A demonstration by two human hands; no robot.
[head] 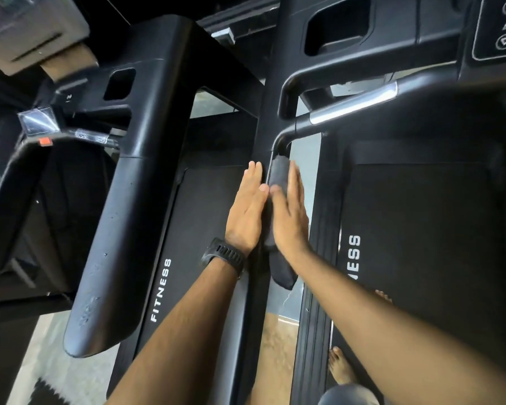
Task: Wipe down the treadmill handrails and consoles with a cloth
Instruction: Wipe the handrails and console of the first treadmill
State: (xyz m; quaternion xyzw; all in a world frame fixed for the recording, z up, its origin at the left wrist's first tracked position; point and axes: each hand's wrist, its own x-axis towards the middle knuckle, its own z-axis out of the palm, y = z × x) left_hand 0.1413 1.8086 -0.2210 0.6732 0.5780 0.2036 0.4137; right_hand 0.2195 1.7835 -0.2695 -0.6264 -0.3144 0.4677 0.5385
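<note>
A dark grey cloth (pixel 278 176) is draped along the left handrail (pixel 263 135) of the right-hand treadmill, its lower end hanging at the rail's near tip. My right hand (pixel 289 217) lies flat on the cloth's right side, fingers straight, slightly blurred. My left hand (pixel 247 209), with a black watch on the wrist, presses flat against the rail's left side, thumb touching the cloth. The console (pixel 497 27) with arrow buttons sits at the top right.
A second treadmill stands to the left with a broad black handrail (pixel 120 214) and a belt marked FITNESS (pixel 161 290). A curved front bar with a silver grip sensor (pixel 354 103) crosses the right treadmill. My bare foot (pixel 341 366) stands on its side rail.
</note>
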